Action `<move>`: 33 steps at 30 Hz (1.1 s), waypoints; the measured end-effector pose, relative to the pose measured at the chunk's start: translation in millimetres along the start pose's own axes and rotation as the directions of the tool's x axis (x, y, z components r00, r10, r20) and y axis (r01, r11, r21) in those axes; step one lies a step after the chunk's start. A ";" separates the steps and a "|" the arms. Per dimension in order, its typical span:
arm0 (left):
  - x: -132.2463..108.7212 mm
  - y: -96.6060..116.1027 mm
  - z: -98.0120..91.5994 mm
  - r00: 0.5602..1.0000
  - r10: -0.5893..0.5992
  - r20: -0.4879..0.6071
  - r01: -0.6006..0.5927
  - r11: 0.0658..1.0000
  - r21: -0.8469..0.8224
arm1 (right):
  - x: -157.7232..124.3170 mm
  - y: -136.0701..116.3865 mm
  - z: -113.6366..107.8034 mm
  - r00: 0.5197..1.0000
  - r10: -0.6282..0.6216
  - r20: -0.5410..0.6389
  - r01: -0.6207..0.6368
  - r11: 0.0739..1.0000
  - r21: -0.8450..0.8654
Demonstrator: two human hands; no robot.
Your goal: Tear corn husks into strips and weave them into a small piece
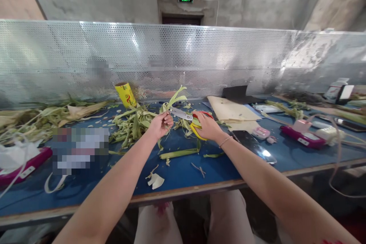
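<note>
My right hand (206, 126) is closed round the red and yellow handles of a pair of scissors (183, 114), whose metal blades point left. My left hand (161, 123) is pinched shut on a green leaf strip (174, 100) that curls up just past the blade tips. Both hands hover over the blue table (183, 175), close together. A heap of green husks and leaves (134, 124) lies right behind my left hand. A cut green stalk piece (178, 154) rests on the table below the hands.
A yellow roll (126, 94) stands against the perforated metal screen (183, 61). More husks (42, 118) pile up at the left. Brown paper (231, 112), a dark phone (253, 145), pink devices (303, 137) and cables lie to the right. A white scrap (156, 180) sits near the front edge.
</note>
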State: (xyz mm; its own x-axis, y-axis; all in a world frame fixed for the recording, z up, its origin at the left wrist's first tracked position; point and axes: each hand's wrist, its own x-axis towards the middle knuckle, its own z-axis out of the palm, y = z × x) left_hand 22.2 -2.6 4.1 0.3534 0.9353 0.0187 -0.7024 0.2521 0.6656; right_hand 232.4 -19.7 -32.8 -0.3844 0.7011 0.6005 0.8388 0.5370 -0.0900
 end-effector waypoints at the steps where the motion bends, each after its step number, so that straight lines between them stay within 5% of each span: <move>1: 0.1 -0.4 -0.1 1.000 -0.003 0.008 0.003 1.000 -0.001 | -0.1 0.5 -0.6 1.000 -0.001 -0.001 0.001 1.000 0.001; 33: 0.4 -6.8 0.5 0.998 0.055 0.014 -0.056 0.992 0.111 | 1.4 2.0 -9.8 0.995 -0.041 0.088 0.050 0.992 -0.113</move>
State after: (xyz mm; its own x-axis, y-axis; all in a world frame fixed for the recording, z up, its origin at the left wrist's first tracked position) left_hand 27.4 -4.1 0.0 0.3227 0.9442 0.0659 -0.6484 0.1698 0.7422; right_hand 237.3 -22.3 -24.3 -0.4504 0.7172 0.5317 0.8565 0.5152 0.0307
